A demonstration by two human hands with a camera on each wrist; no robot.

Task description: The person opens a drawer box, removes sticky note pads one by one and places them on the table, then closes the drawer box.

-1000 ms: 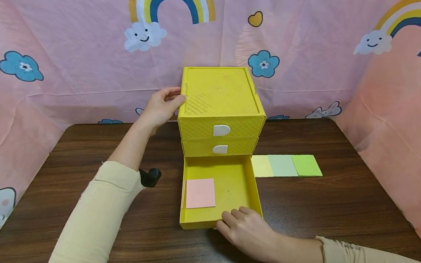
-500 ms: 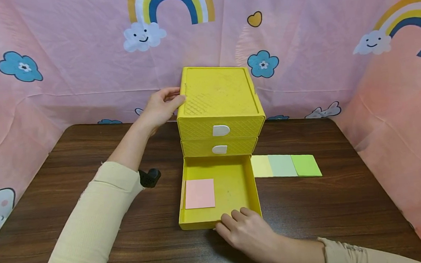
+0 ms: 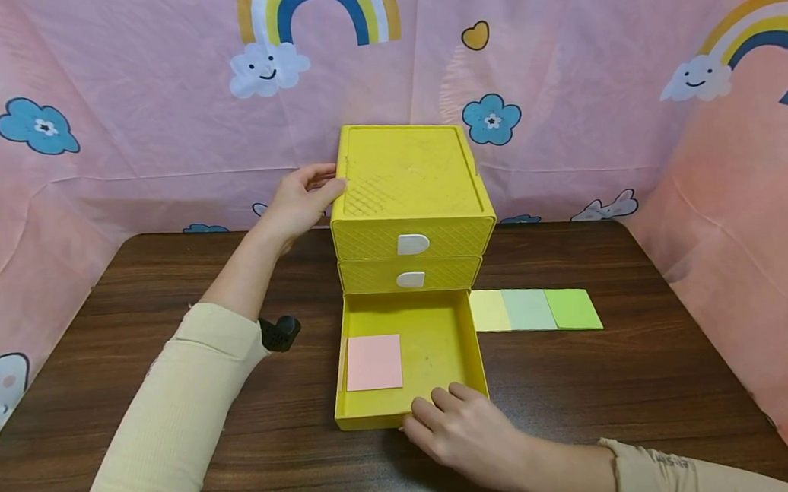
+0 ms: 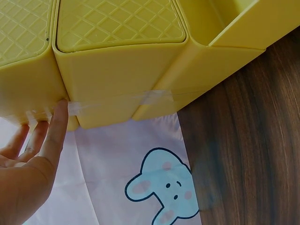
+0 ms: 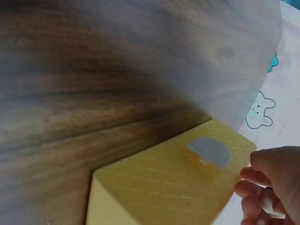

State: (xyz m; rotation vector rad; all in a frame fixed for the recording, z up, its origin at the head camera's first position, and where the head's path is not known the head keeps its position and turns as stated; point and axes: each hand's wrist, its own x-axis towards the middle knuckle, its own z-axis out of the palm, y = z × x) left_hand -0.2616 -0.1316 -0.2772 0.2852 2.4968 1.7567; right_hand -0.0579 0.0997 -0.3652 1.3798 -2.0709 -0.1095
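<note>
A yellow drawer cabinet (image 3: 411, 170) stands on the table, its bottom drawer (image 3: 441, 334) pulled out. In that drawer, toward the left, lies a pink sticky-note pad (image 3: 373, 362). My left hand (image 3: 299, 203) rests against the cabinet's upper left side, thumb at the top edge and fingers along the side wall. My right hand (image 3: 462, 435), fingers loosely bent, is at the drawer's front rim. The right wrist view shows it beside the rim, apart from the white handle (image 5: 211, 151); contact is unclear. Its fingertips are hidden in the head view.
Right of the cabinet, yellow (image 3: 491, 311), pale green (image 3: 530, 310) and bright green (image 3: 573, 310) sticky-note pads lie in a row on the dark wooden table (image 3: 617, 390). A pink patterned cloth (image 3: 169, 79) hangs behind. The two upper drawers are closed.
</note>
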